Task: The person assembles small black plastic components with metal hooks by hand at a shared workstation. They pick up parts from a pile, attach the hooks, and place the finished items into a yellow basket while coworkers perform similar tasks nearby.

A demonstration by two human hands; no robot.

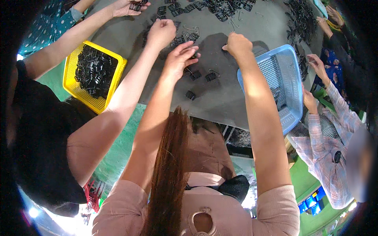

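My left hand (180, 62) is above the grey table (157, 92), fingers curled around a small black clip (194, 55) that is mostly hidden. To its right, my right hand (239, 45) is closed with the fingertips pointing down at the table; what they pinch is hidden. Loose black clips lie close by: one below my left hand (195, 75), another with a wire hook (211, 76), and one nearer the table's front edge (190, 95). Beyond my right hand lie thin metal wire hooks (234, 26).
At left stands a yellow basket (118, 74) full of black clips; at right, a blue basket (294, 74) touched by a plaid-sleeved person's hand (310, 102). A co-worker's hand (162, 34) reaches in beside my left; their other (128, 8) holds clips. Clip piles (224, 8) cover the far table.
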